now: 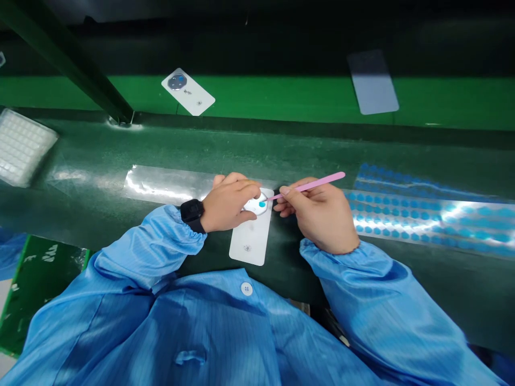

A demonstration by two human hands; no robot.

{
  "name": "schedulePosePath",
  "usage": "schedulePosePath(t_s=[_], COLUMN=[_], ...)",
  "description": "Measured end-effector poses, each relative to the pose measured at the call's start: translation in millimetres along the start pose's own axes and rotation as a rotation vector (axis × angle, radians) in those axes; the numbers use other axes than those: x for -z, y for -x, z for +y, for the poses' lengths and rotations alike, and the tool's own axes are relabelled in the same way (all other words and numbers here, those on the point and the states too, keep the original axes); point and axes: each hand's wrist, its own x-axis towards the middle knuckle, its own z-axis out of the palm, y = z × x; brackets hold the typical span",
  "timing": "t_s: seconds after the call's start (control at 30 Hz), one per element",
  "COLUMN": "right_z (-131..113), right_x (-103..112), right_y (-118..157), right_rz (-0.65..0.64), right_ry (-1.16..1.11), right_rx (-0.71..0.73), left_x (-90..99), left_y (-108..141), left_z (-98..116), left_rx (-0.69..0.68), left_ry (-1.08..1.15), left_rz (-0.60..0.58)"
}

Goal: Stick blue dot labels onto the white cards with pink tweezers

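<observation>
A white phone back cover (250, 242) lies on the green bench in front of me, with a round camera area at its top and a small blue dot (262, 204) on that. My left hand (228, 205) curls over the camera area from the left, thumb and fingers gripping its rim and hiding part of it. Pinched in my right hand (322, 214) is a slim pink tool (317, 183), its narrow tip reaching the camera area beside the blue dot. Whether the tip touches the surface I cannot tell.
Clear film sheets with rows of blue dots (396, 214) lie to the right. A clear strip (169, 183) runs left. A stack of white trays (24, 145) stands far left. Another white cover (188, 92) and a greyish panel (374, 83) rest on the green strip behind, near a post (80, 69).
</observation>
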Motion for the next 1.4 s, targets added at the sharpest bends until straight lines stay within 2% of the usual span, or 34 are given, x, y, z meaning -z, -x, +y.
schedulePosePath(t_s=[0.8, 1.4], right_z=[-2.7, -0.5], right_x=[-2.1, -3.4], right_y=[1.5, 1.7], right_rz=[0.036, 0.012], right_ry=[0.109, 0.089], right_rx=[0.058, 0.138], left_x=[-4.1, -4.2], left_y=[2.3, 7.7], left_z=[-3.8, -5.7], left_rx=[-0.051, -0.143], left_ry=[-0.081, -0.209], left_rz=[0.024, 0.022])
